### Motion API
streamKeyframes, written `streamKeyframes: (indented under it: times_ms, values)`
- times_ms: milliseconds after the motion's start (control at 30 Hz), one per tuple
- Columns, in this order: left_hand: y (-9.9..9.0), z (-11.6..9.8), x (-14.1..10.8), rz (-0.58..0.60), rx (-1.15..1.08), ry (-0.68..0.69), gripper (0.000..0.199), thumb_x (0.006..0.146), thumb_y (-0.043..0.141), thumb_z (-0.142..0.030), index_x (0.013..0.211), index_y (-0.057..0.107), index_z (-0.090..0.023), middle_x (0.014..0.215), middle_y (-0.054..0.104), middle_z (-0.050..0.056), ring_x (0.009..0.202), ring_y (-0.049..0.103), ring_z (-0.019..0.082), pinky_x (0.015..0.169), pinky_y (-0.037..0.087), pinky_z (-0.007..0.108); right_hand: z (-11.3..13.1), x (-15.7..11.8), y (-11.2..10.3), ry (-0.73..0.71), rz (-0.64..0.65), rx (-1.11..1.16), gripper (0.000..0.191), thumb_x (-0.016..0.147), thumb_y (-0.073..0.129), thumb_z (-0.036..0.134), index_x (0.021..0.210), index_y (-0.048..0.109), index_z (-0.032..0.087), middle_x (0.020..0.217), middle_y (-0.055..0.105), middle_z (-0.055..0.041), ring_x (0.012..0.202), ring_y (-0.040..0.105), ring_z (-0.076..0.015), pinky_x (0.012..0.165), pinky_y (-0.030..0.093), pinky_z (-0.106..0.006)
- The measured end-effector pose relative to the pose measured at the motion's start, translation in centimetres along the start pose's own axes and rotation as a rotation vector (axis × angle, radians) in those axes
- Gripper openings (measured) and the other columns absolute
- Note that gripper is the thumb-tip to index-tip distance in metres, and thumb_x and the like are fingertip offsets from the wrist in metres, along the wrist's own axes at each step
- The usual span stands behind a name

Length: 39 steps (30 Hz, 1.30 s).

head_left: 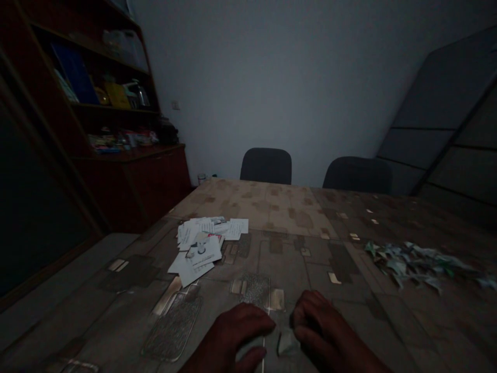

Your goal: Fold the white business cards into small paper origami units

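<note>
Near the bottom centre, my left hand point(243, 334) hovers over the patterned tablecloth, its thumb and fingers apart and nothing between them. Just to its right lies a small pale folded piece point(287, 343), beside the fingers of my right hand point(316, 321). The fingers of my right hand are curled in; whether they grip the piece's edge is too dark to tell. A loose pile of white printed cards point(204, 252) is spread on the left part of the table. On the right lies a heap of small folded greenish-white pieces point(419, 264).
The table point(267, 202) has a patterned cloth. Behind it stand two dark chairs point(266, 166) against a pale wall. A dark red cabinet point(155, 173) with filled shelves is at the left, and a jar point(201, 178) shows beyond the table's far left corner.
</note>
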<state>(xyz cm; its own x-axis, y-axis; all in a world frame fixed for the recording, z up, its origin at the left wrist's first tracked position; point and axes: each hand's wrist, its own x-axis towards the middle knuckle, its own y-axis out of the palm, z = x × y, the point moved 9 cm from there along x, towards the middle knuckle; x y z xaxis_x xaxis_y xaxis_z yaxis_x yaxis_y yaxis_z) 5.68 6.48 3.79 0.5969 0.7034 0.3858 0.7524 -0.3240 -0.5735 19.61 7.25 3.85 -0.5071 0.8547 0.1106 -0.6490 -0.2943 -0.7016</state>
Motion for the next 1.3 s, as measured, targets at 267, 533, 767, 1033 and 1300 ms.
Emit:
streamKeyframes:
  times_ms: [267,533,767,1033,1300]
  values:
    - [2.2,2.3,0.9,0.148,-0.276,-0.698,0.009,0.062,0.071,-0.020,0.065,0.070,-0.012,0.056,0.052,-0.005,0.056,0.046,0.011,0.052,0.030,0.021,0.8,0.3,-0.7,0.039,-0.013,0.092,0.015,0.088,0.045,0.026,0.073,0.045,0.021,0.079,0.052,-0.0030,0.079,0.050,-0.0219,0.071,0.038,-0.034]
    - [4.0,3.2,1.1,0.075,-0.538,-0.779,0.029,0.061,0.058,-0.046,0.060,0.051,-0.018,0.054,0.057,0.001,0.048,0.047,0.012,0.050,0.035,0.025,-0.5,-0.1,-1.4,0.149,-0.120,0.221,0.021,0.086,0.050,0.038,0.076,0.055,0.020,0.074,0.053,-0.0017,0.071,0.051,-0.0192,0.062,0.038,-0.029]
    - [3.5,2.9,1.3,0.082,-0.464,-0.672,0.035,0.064,0.055,-0.052,0.061,0.050,-0.018,0.055,0.054,0.002,0.050,0.044,0.013,0.051,0.033,0.025,-1.1,0.0,0.7,0.138,-0.067,0.418,0.037,0.083,0.055,0.054,0.069,0.053,0.020,0.069,0.048,0.0010,0.062,0.045,-0.0152,0.055,0.033,-0.026]
    - [2.3,2.6,1.5,0.059,-0.342,-0.603,0.024,0.066,0.054,-0.039,0.063,0.057,-0.015,0.058,0.053,0.000,0.056,0.044,0.013,0.056,0.032,0.024,-2.0,-0.4,1.2,0.170,-0.095,0.472,0.041,0.086,0.054,0.058,0.073,0.054,0.020,0.067,0.045,0.0028,0.061,0.043,-0.0139,0.054,0.033,-0.024]
    - [2.8,2.3,1.6,0.077,-0.281,-0.579,0.026,0.067,0.054,-0.040,0.055,0.044,-0.020,0.052,0.040,-0.005,0.051,0.035,0.011,0.050,0.027,0.023,1.3,0.3,-0.5,-0.029,-0.168,0.043,0.014,0.080,0.058,0.031,0.072,0.056,0.020,0.070,0.055,-0.0008,0.070,0.055,-0.0192,0.062,0.039,-0.028]
